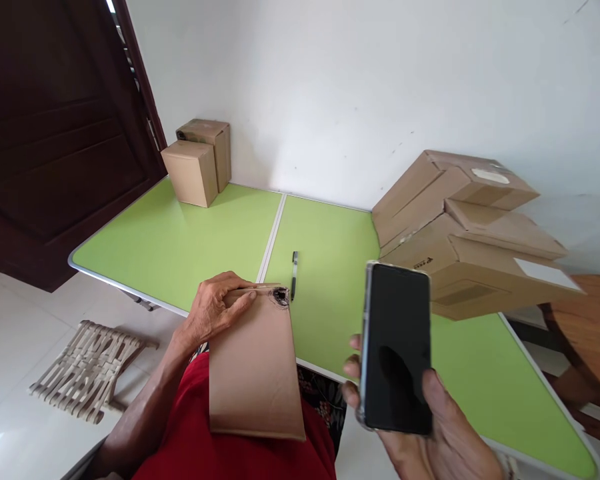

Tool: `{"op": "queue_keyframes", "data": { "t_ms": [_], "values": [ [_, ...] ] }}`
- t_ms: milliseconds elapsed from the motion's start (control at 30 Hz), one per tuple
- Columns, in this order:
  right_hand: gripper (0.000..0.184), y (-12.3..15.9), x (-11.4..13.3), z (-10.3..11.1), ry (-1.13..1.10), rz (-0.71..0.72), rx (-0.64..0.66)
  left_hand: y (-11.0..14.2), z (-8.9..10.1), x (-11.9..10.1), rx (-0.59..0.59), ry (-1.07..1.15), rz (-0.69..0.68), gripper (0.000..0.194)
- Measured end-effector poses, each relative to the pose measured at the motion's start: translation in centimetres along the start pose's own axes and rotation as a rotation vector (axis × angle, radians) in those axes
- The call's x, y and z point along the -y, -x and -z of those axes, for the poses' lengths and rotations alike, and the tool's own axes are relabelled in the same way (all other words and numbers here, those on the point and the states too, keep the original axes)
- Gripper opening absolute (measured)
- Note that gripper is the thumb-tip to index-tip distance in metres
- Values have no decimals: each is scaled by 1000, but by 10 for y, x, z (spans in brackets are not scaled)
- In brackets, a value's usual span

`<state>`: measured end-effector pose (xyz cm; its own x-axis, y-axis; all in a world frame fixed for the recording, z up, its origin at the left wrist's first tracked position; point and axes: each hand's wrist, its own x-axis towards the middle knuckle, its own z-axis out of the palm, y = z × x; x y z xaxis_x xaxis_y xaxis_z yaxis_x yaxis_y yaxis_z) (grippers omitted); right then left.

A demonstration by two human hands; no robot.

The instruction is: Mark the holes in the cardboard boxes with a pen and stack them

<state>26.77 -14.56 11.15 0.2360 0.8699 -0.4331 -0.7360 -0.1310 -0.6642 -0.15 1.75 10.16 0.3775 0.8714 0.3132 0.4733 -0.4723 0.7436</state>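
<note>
My left hand [215, 308] grips the top edge of a flat brown cardboard box [254, 363] that leans from my lap against the near edge of the green table [180, 247]. A black scribble marks the box's top right corner. My right hand [430, 427] holds a black smartphone [397, 347] upright with its dark screen facing me, fingers wrapped round its edges. A black pen [295, 274] lies on the table just beyond the box.
Two small closed cardboard boxes [197, 163] stand at the table's far left corner by the wall. A pile of larger cardboard boxes [470, 233] fills the right side. A woven stool [87, 367] sits on the floor at left, a dark wooden door [55, 133] behind.
</note>
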Motion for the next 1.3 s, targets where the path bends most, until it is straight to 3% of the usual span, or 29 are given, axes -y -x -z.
{"op": "queue_keyframes", "data": {
  "t_ms": [100, 200, 433, 833, 1167, 1300],
  "values": [
    [55, -1, -17, -24, -70, -123, 113, 1, 1, -2, -7, -2, -10, 23],
    [60, -8, -35, -42, -146, -179, 115, 2, 1, -3, -1, 0, -17, 23],
    [62, -16, -47, -57, -157, -251, 136, 0, 0, -2, 2, -8, -36, 25],
    [70, -13, -50, -44, -42, -211, 131, 1, 0, -2, 8, -10, -20, 24],
    [66, -22, -24, -32, 29, 63, -83, 2, 0, 1, 0, 10, -8, 23],
    [67, -42, -14, -20, 61, 149, -133, 2, 0, 2, 8, 20, -8, 23]
  ]
}}
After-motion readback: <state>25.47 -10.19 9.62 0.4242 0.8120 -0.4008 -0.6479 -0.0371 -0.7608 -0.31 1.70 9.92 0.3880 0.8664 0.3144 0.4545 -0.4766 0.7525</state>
